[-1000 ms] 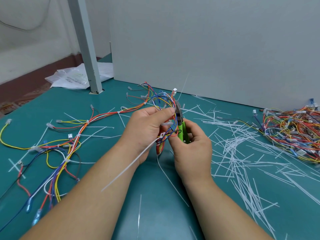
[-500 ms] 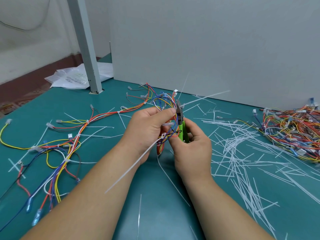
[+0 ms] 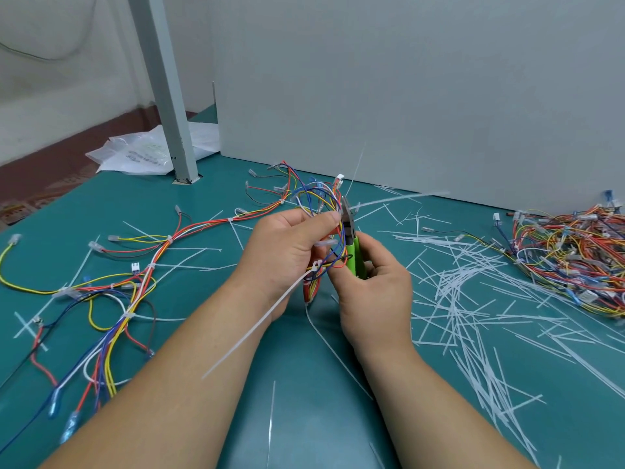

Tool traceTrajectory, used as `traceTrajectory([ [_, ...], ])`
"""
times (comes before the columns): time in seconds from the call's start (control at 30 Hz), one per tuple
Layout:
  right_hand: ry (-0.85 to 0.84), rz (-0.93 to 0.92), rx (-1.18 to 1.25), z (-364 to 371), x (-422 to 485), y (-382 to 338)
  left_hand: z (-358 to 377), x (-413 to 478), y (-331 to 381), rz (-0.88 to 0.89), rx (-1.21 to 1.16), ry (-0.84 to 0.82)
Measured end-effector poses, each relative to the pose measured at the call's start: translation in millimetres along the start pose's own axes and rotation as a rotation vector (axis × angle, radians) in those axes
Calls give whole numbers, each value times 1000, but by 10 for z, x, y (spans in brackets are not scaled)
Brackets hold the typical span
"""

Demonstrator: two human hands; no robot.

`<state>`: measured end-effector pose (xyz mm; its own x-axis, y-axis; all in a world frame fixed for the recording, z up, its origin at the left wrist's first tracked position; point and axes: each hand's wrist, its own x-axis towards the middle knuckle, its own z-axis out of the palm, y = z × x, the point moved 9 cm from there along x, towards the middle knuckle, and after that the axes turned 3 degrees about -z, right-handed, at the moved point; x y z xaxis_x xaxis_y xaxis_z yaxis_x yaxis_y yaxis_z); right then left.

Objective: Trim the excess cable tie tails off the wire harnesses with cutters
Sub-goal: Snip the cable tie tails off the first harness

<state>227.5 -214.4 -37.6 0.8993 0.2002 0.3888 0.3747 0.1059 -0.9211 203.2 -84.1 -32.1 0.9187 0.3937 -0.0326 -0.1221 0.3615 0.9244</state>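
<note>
My left hand [image 3: 287, 252] grips a bundle of coloured wires, the wire harness [image 3: 314, 201], above the green table [image 3: 304, 384]. My right hand [image 3: 375, 292] grips green-handled cutters [image 3: 351, 245], jaws pointing up beside my left fingertips. A white cable tie tail [image 3: 399, 199] sticks out to the right from the jaws. Another long white tie tail [image 3: 257, 326] hangs from the harness down across my left forearm.
A second harness [image 3: 128, 286] lies spread on the table at the left. A heap of harnesses [image 3: 571, 255] sits at the right edge. Several cut white tails [image 3: 466, 299] litter the table right of my hands. A grey post [image 3: 169, 96] and a plastic bag [image 3: 142, 154] stand behind.
A white tie tail now sticks out to the right at the cutter jaws, where none showed a second ago. My hands have barely moved.
</note>
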Motion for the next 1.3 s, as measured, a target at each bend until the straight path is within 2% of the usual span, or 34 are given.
traceTrajectory([
  [0.13, 10, 9, -44, -21, 8, 23, 0, -11, 1, -12, 59, 16],
  [0.53, -22, 12, 53, 20, 9, 17, -56, 15, -14, 4, 55, 60],
  [0.7, -9, 42, 45, 10, 2, 40, -43, -15, 48, 73, 97, 87],
  [0.9, 47, 103, 67, -50, 20, 118, 165, -109, 109, 61, 10, -60],
  [1.03, 84, 160, 91, -112, 30, 205, 326, -178, 121, 141, 67, -180],
  [1.17, 71, 147, 109, -91, 21, 188, 260, -141, 130, 244, 212, -103],
  [1.3, 62, 119, 101, -66, 20, 132, 242, -134, 188, 308, 238, -80],
])
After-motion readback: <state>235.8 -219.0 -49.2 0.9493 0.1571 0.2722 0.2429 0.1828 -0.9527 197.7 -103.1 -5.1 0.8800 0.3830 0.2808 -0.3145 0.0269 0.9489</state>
